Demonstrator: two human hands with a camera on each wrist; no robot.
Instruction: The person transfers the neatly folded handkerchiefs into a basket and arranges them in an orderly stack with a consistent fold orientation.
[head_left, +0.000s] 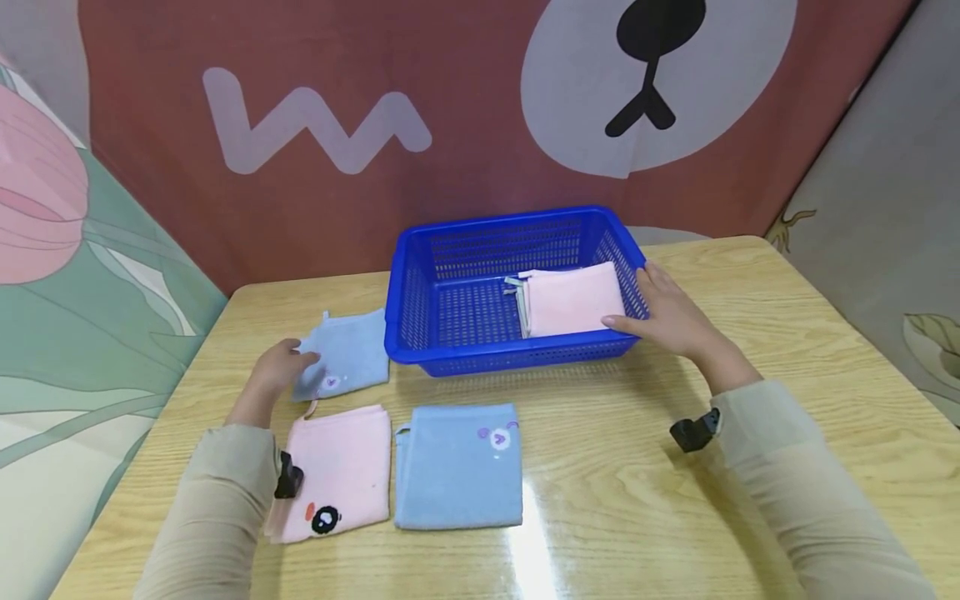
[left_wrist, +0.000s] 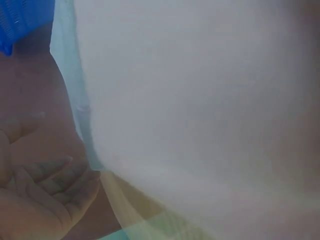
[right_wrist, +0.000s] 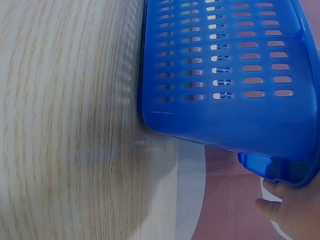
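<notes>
A blue plastic basket (head_left: pixel 486 353) stands at the back of the table, and a folded pink towel (head_left: pixel 576 300) lies in its right part. My right hand (head_left: pixel 670 317) grips the basket's right end, thumb over the front rim. At the left, my left hand (head_left: pixel 281 367) is at the left edge of a light blue folded towel (head_left: pixel 352 354), its fingers loosely extended in the left wrist view. Nearer me lie a folded pink towel (head_left: pixel 348 467) with a black-and-orange pattern, partly behind the left wrist, and another folded blue towel (head_left: pixel 459 479) with a small white-and-purple face.
The wooden table (head_left: pixel 600 492) ends at the back against a red-brown cloth backdrop (head_left: pixel 322 217) with white shapes. A patterned cloth (head_left: pixel 112 275) hangs along the left side and a grey one (head_left: pixel 885 208) along the right.
</notes>
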